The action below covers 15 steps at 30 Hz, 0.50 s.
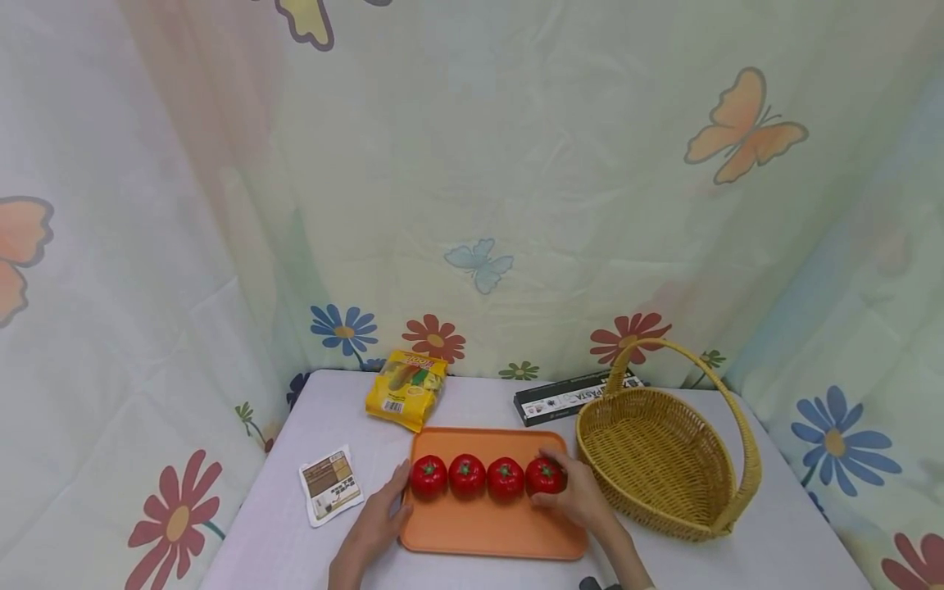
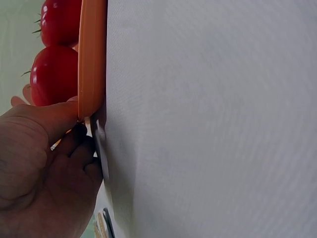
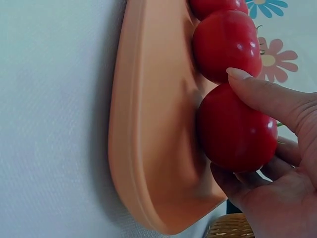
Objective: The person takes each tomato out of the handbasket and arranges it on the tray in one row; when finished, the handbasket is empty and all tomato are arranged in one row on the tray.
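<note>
Several red tomatoes stand in a row on an orange tray [image 1: 490, 533], green stems up. My right hand [image 1: 578, 492] grips the rightmost tomato [image 3: 235, 131], thumb on its near side and fingers round the other; the tomato sits at the tray's surface. At the opposite end, my left hand [image 1: 379, 520] holds the tray's left edge, the thumb lying over the rim [image 2: 92, 59]. Its other fingers curl low outside the tray, partly hidden behind the thumb. The leftmost tomato [image 2: 54, 77] sits right beside that thumb.
To the right stands a wicker basket [image 1: 656, 459] with a tall arched handle. Behind it lies a dark pasta box [image 1: 568, 397]. A yellow food packet [image 1: 406, 389] lies behind the tray, and a white-and-brown sachet [image 1: 331, 485] to the left. Flowered curtains [image 1: 479, 164] enclose the table.
</note>
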{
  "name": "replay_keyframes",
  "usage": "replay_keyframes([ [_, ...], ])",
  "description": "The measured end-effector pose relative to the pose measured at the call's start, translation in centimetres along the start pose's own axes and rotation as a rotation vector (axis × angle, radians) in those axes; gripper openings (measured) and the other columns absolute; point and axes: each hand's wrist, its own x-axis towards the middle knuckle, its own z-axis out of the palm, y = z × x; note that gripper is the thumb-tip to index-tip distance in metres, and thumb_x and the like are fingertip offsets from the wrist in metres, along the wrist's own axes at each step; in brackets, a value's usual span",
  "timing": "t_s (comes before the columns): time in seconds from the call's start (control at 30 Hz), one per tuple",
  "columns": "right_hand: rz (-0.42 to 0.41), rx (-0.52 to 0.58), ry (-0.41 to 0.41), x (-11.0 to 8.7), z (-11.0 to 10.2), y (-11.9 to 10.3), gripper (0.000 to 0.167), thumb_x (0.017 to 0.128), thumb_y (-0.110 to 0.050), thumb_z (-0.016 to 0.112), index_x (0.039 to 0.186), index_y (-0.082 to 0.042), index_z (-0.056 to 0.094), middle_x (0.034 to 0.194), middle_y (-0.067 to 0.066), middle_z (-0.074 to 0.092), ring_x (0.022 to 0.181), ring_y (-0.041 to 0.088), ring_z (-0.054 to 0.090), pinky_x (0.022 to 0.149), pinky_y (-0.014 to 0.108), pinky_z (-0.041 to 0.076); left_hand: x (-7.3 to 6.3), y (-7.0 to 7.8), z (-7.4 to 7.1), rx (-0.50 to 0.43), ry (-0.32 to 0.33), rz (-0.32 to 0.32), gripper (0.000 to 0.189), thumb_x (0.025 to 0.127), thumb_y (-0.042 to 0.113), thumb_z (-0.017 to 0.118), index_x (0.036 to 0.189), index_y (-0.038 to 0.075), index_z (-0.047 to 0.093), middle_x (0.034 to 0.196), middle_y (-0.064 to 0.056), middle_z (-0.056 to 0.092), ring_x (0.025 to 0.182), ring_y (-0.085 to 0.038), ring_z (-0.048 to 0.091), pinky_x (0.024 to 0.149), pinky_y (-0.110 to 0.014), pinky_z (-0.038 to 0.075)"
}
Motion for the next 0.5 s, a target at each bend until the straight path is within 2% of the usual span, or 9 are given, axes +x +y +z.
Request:
replay_keyframes([
  [0.5, 0.01, 0.054, -0.012, -0.1, -0.01, 0.03, 0.084, 0.068, -0.005, 0.102, 0.142, 0.001, 0.065, 0.141, 0.021, 0.068, 0.137, 0.047, 0.059, 0.119, 0.069, 0.044, 0.22, -0.15, 0.11, 0.0, 0.0, -0.022, 0.073, 0.103, 0.009, 0.071, 0.168, 0.01, 0.037, 0.173, -0.015, 0.037, 0.16, -0.041, 0.031, 0.129, -0.063, 0.03],
])
